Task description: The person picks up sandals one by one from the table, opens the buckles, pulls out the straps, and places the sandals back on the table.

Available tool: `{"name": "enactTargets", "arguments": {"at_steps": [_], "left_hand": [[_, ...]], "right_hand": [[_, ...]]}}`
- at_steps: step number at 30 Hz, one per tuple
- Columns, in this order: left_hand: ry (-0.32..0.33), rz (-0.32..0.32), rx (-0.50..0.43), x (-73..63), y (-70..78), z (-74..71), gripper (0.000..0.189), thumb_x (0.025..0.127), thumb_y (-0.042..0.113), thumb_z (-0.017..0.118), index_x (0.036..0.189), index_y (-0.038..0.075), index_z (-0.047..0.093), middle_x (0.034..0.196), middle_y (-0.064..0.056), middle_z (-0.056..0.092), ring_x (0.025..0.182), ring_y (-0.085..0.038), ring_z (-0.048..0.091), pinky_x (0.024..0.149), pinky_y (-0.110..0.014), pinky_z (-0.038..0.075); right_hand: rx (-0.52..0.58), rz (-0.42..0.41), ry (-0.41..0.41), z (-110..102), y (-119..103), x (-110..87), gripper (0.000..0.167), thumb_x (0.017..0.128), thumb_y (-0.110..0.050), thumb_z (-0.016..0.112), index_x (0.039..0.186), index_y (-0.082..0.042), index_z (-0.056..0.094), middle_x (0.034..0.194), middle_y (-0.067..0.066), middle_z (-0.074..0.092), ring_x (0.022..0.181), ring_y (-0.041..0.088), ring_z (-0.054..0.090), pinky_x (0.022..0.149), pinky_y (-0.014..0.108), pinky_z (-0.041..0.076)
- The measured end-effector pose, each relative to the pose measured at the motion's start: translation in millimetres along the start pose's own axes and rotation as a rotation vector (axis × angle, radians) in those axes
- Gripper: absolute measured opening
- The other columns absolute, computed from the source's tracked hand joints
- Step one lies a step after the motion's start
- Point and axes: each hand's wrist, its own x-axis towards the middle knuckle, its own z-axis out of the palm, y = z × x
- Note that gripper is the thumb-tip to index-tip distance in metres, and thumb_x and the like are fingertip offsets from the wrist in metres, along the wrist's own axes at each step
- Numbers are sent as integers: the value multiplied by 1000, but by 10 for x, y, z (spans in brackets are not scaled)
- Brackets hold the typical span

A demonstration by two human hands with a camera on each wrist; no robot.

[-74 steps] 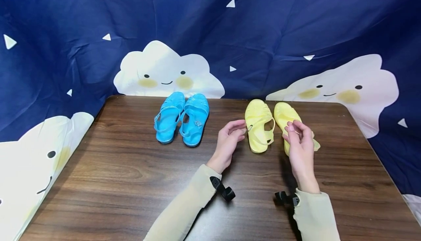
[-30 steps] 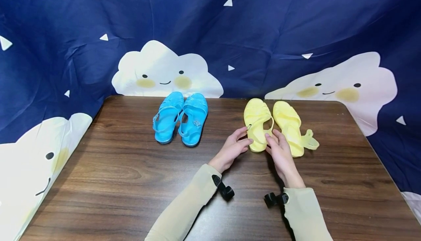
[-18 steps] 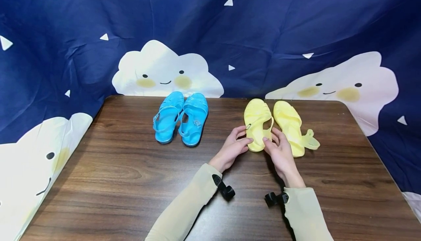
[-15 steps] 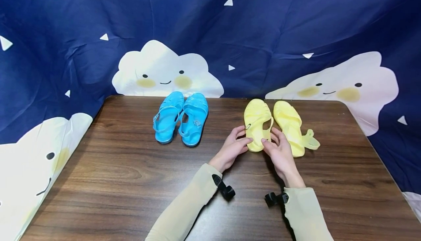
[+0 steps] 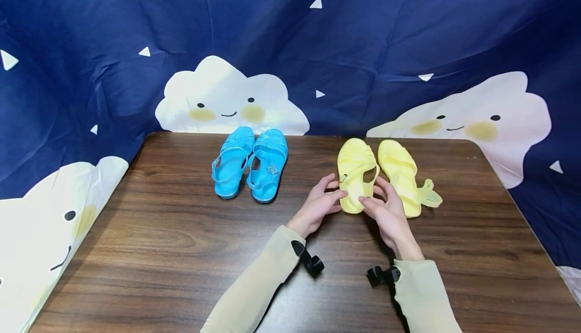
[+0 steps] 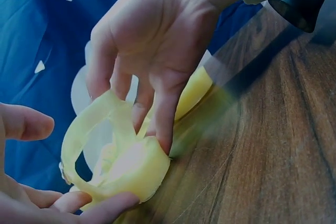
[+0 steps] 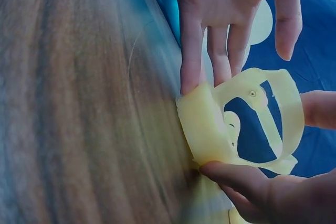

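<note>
On the worktop [image 5: 181, 252], with the right hand [image 5: 389, 217] shifted across from the right yellow sandal [image 5: 403, 181], pinching the left yellow sandal [image 5: 355, 187]; touching its other side with outstretched left hand [image 5: 315, 207].

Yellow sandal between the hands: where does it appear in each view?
Head: sandal right of centre, between left hand and right hand.
Left wrist: lower left, heel showing.
Right wrist: right of centre, strap showing.
Shared landmark: table, at right in left wrist, at left in right wrist.
</note>
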Motion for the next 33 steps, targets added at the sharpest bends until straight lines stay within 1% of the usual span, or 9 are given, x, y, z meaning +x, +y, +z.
{"name": "enactTargets", "arguments": {"at_steps": [4, 7, 11, 14, 16, 22, 26, 29, 33], "left_hand": [[5, 11, 32, -15, 18, -9, 69, 88, 16, 64, 149, 10, 33, 134, -9, 47, 104, -15, 60, 86, -35, 56], [14, 22, 67, -35, 38, -5, 67, 87, 16, 65, 148, 11, 36, 131, -8, 46, 101, -13, 60, 82, -34, 57], [15, 36, 110, -60, 60, -1, 54, 89, 17, 65, 140, 10, 47, 126, -6, 46, 98, -12, 57, 77, -32, 57], [13, 40, 117, -65, 66, -9, 43, 90, 16, 64, 131, 9, 55, 123, -4, 46, 93, -12, 56, 75, -33, 57], [15, 40, 114, -65, 70, -21, 39, 90, 15, 64, 128, 9, 58, 121, -4, 46, 90, -12, 57, 74, -33, 58], [13, 41, 95, -76, 110, -51, 32, 89, 12, 64, 120, 5, 59, 124, -6, 43, 81, -13, 60, 71, -39, 59], [4, 28, 88, -99, 156, -68, 31, 88, 10, 66, 116, 4, 58, 122, -8, 46, 74, -16, 61, 72, -43, 60], [-7, 23, 92, -122, 196, -96, 29, 87, 9, 67, 114, 4, 57, 120, -9, 47, 73, -16, 61, 74, -45, 59], [-24, 33, 99, -178, 278, -148, 27, 85, 4, 67, 110, 3, 58, 127, -9, 44, 74, -14, 63, 70, -43, 60]], "right_hand": [[-15, 24, 18, 12, -21, -2, 79, 94, -11, 59, 155, -10, 8, 145, 16, 25, 99, 2, 50, 78, 15, 50], [-21, 36, 28, 18, -38, -8, 79, 94, -14, 60, 155, -11, 11, 136, 11, 30, 96, 3, 49, 75, 17, 50], [-31, 37, 35, 25, -59, -15, 76, 93, -15, 61, 154, -9, 14, 124, 5, 33, 90, 4, 49, 71, 18, 51], [-34, 33, 35, 31, -63, -19, 69, 94, -13, 60, 150, -6, 21, 118, 3, 33, 86, 5, 49, 70, 18, 51], [-35, 30, 35, 34, -61, -24, 63, 94, -13, 60, 147, -5, 27, 116, 2, 34, 85, 5, 49, 69, 18, 51], [22, 26, 30, 42, -93, -53, 49, 95, -15, 60, 135, -2, 36, 115, 3, 37, 91, 10, 52, 73, 22, 54], [66, 16, 9, 40, -128, -83, 42, 95, -16, 59, 129, -2, 38, 113, 3, 40, 94, 9, 53, 78, 24, 55], [80, 1, -9, 46, -153, -105, 40, 95, -17, 60, 126, -2, 39, 111, 3, 43, 95, 9, 54, 80, 25, 56], [104, -26, -37, 58, -191, -139, 36, 95, -17, 60, 122, -1, 41, 107, 3, 45, 95, 9, 56, 81, 28, 58]]}}
